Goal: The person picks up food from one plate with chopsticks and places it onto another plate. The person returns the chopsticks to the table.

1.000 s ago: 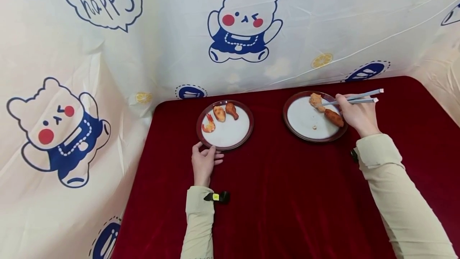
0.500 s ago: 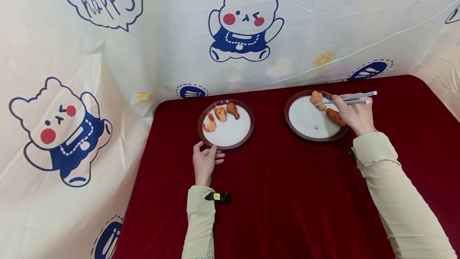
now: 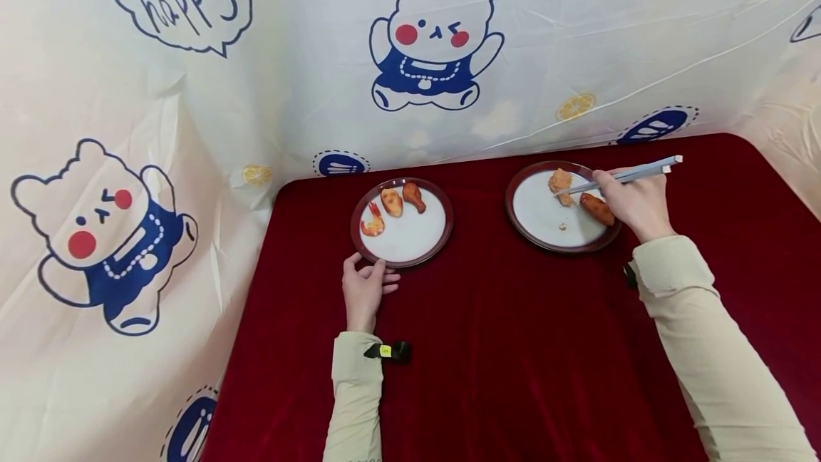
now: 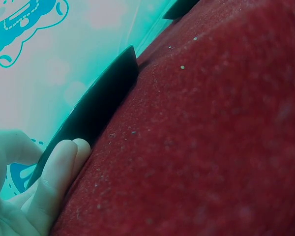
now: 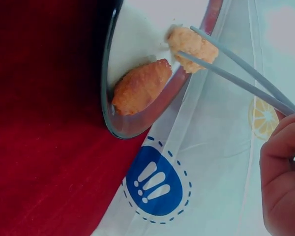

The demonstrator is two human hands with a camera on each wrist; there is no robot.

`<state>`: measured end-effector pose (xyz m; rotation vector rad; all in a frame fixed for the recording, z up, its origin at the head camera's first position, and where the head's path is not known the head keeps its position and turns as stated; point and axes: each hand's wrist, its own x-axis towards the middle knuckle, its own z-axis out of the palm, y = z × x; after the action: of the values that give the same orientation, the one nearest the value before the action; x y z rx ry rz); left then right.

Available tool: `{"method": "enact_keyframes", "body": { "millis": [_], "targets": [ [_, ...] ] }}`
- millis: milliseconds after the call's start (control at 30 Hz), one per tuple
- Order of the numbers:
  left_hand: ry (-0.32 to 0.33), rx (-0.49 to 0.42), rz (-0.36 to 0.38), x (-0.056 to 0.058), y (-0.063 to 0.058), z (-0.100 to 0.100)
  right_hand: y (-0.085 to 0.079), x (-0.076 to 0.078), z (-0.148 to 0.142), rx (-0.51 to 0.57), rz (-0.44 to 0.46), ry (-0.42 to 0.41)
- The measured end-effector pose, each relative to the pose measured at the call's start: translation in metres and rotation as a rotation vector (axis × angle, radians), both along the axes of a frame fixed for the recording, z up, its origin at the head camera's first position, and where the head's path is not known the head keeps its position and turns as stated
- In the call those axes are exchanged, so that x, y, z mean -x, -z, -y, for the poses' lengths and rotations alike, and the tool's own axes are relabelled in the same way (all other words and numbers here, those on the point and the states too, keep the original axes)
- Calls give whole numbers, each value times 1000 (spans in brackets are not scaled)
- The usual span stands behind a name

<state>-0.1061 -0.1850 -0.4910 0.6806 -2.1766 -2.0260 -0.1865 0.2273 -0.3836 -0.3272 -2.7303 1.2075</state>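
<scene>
In the head view my left hand (image 3: pixel 363 291) pinches the near rim of the left plate (image 3: pixel 410 247), a white plate with a brown rim. On it lie a shrimp (image 3: pixel 373 221), a golden-brown oval food piece (image 3: pixel 391 202) and a drumstick (image 3: pixel 414 197). My right hand (image 3: pixel 636 199) holds grey-blue chopsticks (image 3: pixel 631 175) over the right plate (image 3: pixel 535 216). Their tips lie at a lumpy fried chicken piece (image 5: pixel 194 48), one in front of it and one at its far edge in the right wrist view. Beside it rests a browned chicken wing (image 5: pixel 142 87).
A dark red cloth (image 3: pixel 487 348) covers the table, with a gap of cloth between the plates. Behind and to the left hangs a pale printed curtain (image 3: pixel 308 41). A small crumb (image 3: pixel 562 227) lies on the right plate.
The chopstick tips have shifted to the lower end of the fried chicken piece. That piece has turned and slid slightly left, away from the wing. My left hand stays at its plate.
</scene>
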Motion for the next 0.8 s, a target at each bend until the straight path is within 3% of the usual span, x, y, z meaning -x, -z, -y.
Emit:
{"method": "enact_keyframes", "body": {
  "millis": [300,533,800],
  "targets": [
    [-4,3,-4,0,0,0,-1,0,6,-135,-17,-167],
    [-12,2,-10,-1,0,0,-1,0,7,-182,-16,-178],
    [1,0,-2,-1,-1,0,2,2,2,-97,35,-146]
  ]
}}
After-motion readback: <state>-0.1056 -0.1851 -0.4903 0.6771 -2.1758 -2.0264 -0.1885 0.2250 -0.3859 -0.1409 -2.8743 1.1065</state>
